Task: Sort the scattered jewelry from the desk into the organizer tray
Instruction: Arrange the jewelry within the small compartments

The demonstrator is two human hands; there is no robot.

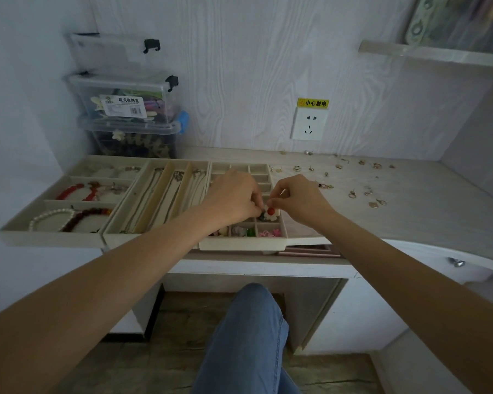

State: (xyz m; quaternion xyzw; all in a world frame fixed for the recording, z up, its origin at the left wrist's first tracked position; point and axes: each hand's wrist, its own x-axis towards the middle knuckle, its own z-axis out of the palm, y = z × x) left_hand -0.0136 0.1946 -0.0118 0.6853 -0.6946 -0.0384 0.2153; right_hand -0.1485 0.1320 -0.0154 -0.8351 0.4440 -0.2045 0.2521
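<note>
Three beige organizer trays lie side by side on the desk. The right one, a small-compartment tray (241,245), holds colourful pieces in its front cells. Over it, my left hand (234,199) and my right hand (299,199) meet with curled fingers and pinch a white flower earring with a red centre (271,213) just above a cell. The middle tray (154,194) holds necklaces in long slots. The left tray (54,206) holds red, pearl and dark bead bracelets. Several small gold earrings and rings (353,189) lie scattered on the desk to the right.
Stacked clear storage boxes (125,109) stand at the back left against the wall. A wall socket (309,123) sits above the desk. A shelf (439,55) juts out top right. The trays overhang the desk's front edge; my knee (248,322) is below.
</note>
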